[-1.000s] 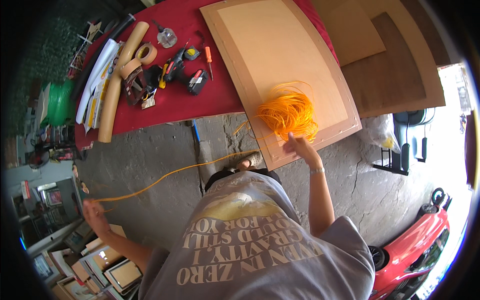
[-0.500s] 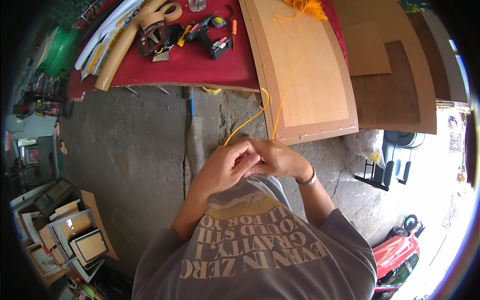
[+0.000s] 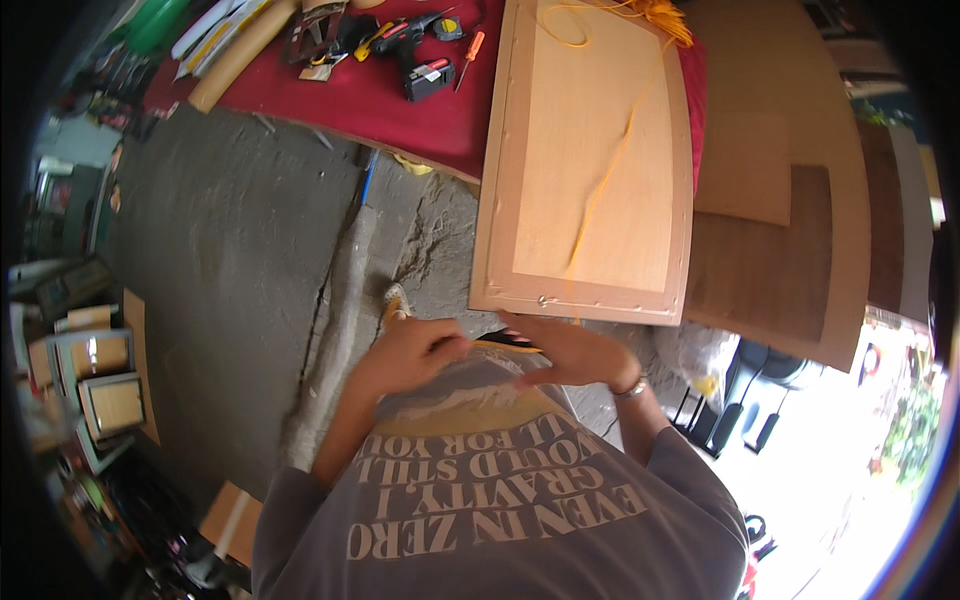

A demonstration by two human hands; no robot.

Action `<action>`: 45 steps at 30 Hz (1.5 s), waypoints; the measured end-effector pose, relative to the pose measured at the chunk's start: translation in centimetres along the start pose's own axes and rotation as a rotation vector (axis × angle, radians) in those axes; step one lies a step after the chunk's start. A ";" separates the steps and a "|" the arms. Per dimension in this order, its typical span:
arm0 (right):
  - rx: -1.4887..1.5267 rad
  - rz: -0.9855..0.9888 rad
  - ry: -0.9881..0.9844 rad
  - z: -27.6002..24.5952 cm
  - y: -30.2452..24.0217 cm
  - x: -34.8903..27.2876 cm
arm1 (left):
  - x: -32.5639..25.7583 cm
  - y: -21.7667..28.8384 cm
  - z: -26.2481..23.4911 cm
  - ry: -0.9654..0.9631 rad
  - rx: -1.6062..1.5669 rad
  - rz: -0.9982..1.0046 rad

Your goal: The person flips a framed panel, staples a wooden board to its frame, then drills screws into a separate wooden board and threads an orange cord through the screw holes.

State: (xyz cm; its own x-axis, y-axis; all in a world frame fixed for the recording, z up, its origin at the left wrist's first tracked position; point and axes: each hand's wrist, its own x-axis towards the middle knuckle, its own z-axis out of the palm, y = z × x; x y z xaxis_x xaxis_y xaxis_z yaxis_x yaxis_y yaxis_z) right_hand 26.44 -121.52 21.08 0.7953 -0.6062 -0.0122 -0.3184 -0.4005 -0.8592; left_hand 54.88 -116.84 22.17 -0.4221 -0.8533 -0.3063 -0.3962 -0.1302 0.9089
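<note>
Orange cord [image 3: 603, 185] runs from a loose bundle [image 3: 655, 15] down over the wooden panel and passes behind my right hand [image 3: 580, 352]. A short stretch of it shows between my hands, close to my shirt. My left hand [image 3: 415, 355] is closed, with its thumb and forefinger at the end of that stretch. Slightly blurred, my right hand has its fingers stretched leftward over the cord and its thumb apart. The framed wooden panel [image 3: 590, 230], back side up, lies just beyond my hands, with a small metal fitting [image 3: 543, 301] on its near edge.
On the red-covered table [image 3: 280, 95] lie a drill [image 3: 408, 50], a screwdriver [image 3: 470, 58], a tape measure [image 3: 447, 27] and rolled tubes [image 3: 240, 55]. Large boards [image 3: 760, 270] stand at right. Picture frames [image 3: 110, 400] are stacked at left. A plastic bag [image 3: 700, 360] sits below the boards.
My hands were together, working the cord; now they are apart, with cord between them. The free cord end that stuck up above my left hand no longer shows there. The view has shifted and turned.
</note>
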 end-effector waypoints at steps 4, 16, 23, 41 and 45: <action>0.152 0.180 -0.260 -5.3 4.7 -2.8 | 4.9 1.8 9.0 0.111 -0.173 -0.002; -0.149 0.113 -0.492 -8.8 13.1 -6.3 | 14.0 2.6 25.6 0.677 -0.057 -0.259; -0.347 0.040 -0.176 -7.5 22.3 -5.5 | 15.3 -5.6 27.4 1.042 0.324 -0.231; -0.502 -0.449 -0.294 -2.8 23.5 0.1 | 16.9 -6.2 27.8 1.068 0.042 -0.258; -0.486 -0.507 -0.362 -2.6 24.0 0.8 | 17.0 -5.8 28.3 1.099 0.029 -0.268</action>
State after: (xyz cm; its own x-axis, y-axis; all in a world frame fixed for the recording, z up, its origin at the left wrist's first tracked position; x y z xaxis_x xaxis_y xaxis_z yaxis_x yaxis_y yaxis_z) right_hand 18.05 -133.40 1.83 0.9956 -0.0417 0.0840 0.0044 -0.8740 -0.4858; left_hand 26.96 -116.27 3.66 0.6192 -0.7827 -0.0629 -0.3906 -0.3765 0.8400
